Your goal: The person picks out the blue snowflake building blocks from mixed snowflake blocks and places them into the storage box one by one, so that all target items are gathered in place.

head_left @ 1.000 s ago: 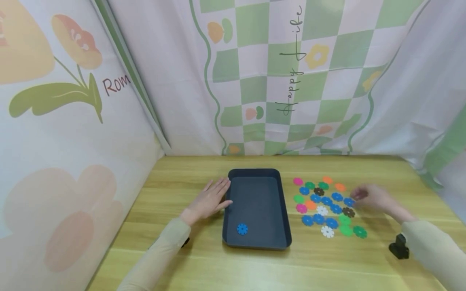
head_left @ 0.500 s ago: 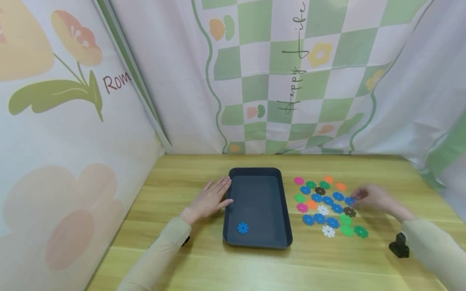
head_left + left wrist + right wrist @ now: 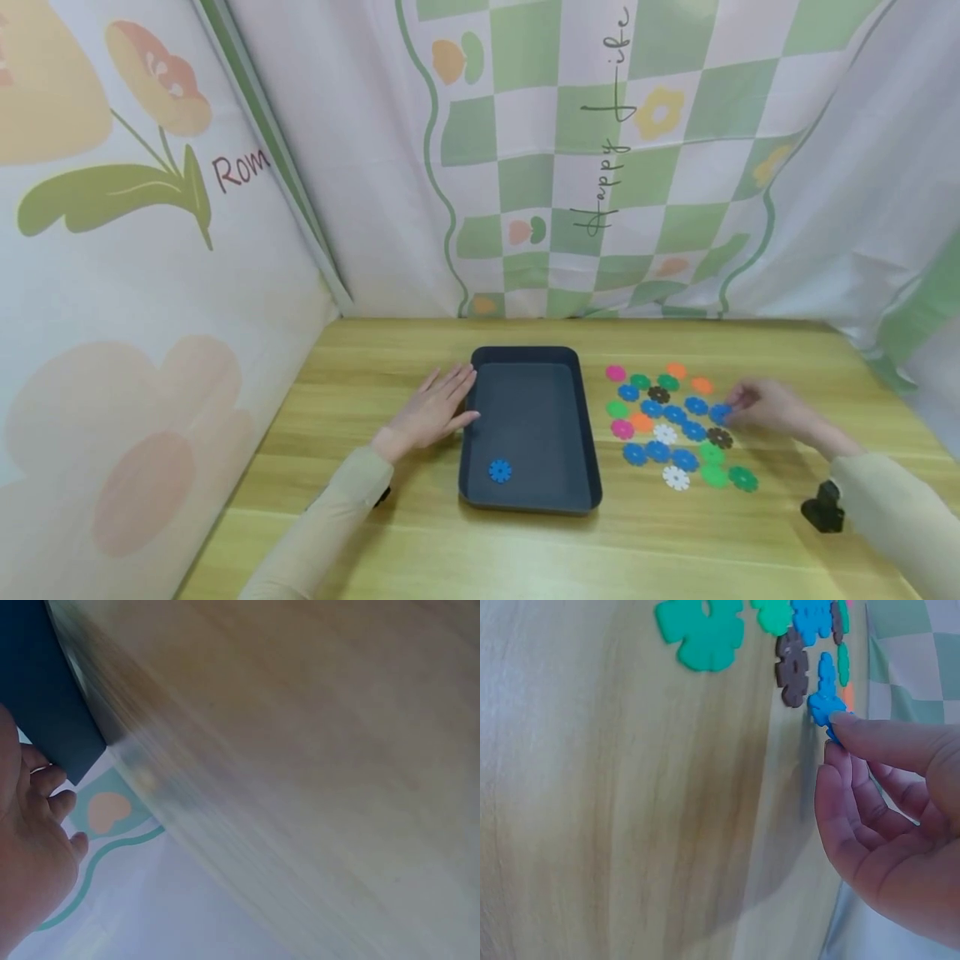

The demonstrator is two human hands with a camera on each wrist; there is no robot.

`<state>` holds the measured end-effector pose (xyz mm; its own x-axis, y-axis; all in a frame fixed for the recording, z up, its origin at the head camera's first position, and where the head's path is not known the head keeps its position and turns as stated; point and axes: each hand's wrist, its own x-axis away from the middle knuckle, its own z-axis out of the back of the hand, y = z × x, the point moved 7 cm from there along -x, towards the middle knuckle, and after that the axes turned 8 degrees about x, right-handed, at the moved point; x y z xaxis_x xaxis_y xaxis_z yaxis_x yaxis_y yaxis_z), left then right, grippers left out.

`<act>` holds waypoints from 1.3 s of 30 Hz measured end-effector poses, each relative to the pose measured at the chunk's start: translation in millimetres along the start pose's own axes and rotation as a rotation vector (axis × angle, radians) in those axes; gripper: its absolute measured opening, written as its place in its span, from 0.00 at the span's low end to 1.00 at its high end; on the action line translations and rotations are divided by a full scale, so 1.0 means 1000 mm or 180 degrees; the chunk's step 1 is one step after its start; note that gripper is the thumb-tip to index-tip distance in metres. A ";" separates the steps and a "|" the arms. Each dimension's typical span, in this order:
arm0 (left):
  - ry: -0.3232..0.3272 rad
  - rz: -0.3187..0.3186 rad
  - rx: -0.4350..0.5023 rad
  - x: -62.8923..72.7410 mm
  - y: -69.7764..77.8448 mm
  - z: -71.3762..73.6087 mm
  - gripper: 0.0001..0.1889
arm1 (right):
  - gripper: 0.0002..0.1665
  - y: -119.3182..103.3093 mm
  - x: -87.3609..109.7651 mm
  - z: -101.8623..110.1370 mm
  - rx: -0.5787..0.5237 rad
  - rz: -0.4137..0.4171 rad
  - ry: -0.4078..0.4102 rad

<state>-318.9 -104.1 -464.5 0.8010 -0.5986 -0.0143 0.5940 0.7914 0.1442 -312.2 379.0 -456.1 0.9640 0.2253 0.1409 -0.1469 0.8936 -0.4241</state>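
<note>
My right hand (image 3: pixel 768 410) is at the right side of a spread of flat, notched plastic discs. It pinches a blue snowflake disc (image 3: pixel 826 705) by its edge, thumb on top and fingers curled beneath, as the right wrist view shows. Beside that piece lies a brown disc (image 3: pixel 720 437). With fingers extended, my left hand (image 3: pixel 427 417) rests against the left rim of a dark rectangular tray (image 3: pixel 588 433). The left wrist view catches only part of this hand, at the tray's underside and corner. One blue disc (image 3: pixel 500 471) lies inside the tray, near its front left corner.
Several more discs in blue, green, orange, pink, brown and white lie flat on the wooden table (image 3: pixel 390 542), right of the tray. Among them are a white disc (image 3: pixel 676 477) and a dark green disc (image 3: pixel 743 479). A checked curtain (image 3: pixel 525 183) hangs behind the table.
The head view has shifted slightly. Both hands stay almost where they were, the left at the tray rim and the right at the blue disc on the spread's edge.
</note>
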 end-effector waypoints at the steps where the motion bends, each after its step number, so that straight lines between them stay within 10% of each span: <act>1: 0.0004 -0.0005 -0.0003 0.000 0.000 0.000 0.39 | 0.20 0.000 0.000 0.000 -0.0020 -0.0001 -0.0011; 24: 0.0013 -0.0016 -0.0090 0.001 0.003 0.004 0.40 | 0.23 -0.077 -0.015 0.001 -0.0850 0.0119 -0.0515; 39: 0.0044 -0.0029 -0.0076 0.000 0.001 0.001 0.40 | 0.15 -0.171 -0.039 -0.027 -0.1099 0.0314 -0.0779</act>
<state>-318.2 -103.5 -463.2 0.7964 -0.6040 -0.0292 0.6027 0.7888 0.1203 -318.9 207.1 -413.0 0.8621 0.4256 0.2750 -0.1129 0.6904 -0.7146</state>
